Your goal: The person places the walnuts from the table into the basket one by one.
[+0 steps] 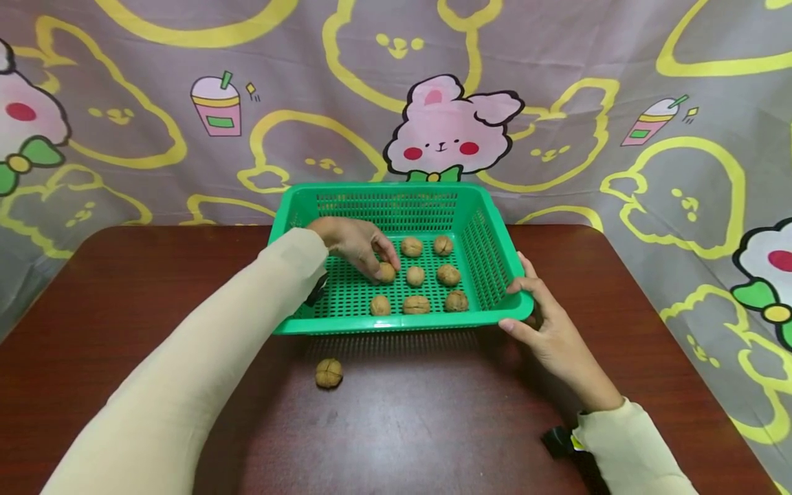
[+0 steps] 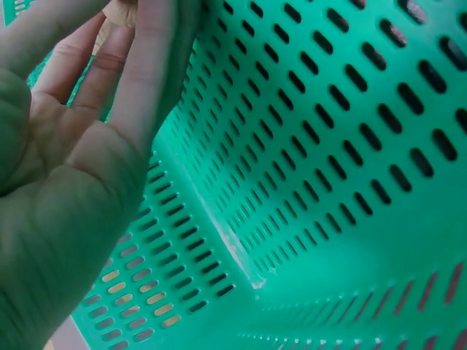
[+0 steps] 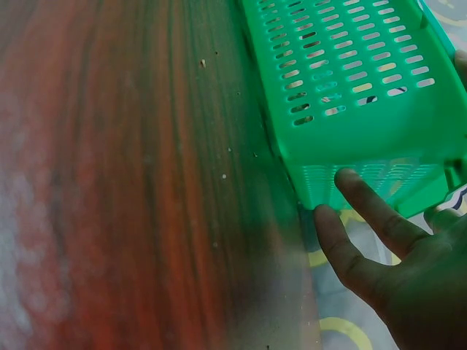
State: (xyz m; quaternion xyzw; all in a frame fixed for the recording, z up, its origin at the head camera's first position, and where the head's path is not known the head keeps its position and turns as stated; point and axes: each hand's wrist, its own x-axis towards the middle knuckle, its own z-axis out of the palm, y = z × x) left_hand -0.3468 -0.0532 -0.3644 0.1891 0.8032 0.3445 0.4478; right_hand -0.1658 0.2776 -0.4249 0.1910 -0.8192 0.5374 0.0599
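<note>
A green perforated plastic basket [image 1: 383, 188] stands on a dark wooden table [image 1: 124, 295]. Several walnuts [image 1: 416, 304] lie in rows on its floor. My left hand [image 1: 379, 269] reaches inside, and its fingertips pinch one walnut [image 1: 387, 273] in the left column. In the left wrist view that hand [image 2: 109, 44] fills the left side, with the walnut [image 2: 122, 10] at its fingertips against the basket wall [image 2: 350, 146]. My right hand [image 1: 518, 306] grips the basket's near right corner, thumb on the rim. The right wrist view has its fingers [image 3: 372, 211] against the outer wall [image 3: 350, 138].
One loose walnut [image 1: 328, 372] lies on the table just in front of the basket. A cartoon-print cloth [image 1: 445, 130] hangs close behind the basket and drapes past the table's right edge. Bare tabletop lies left, right and in front.
</note>
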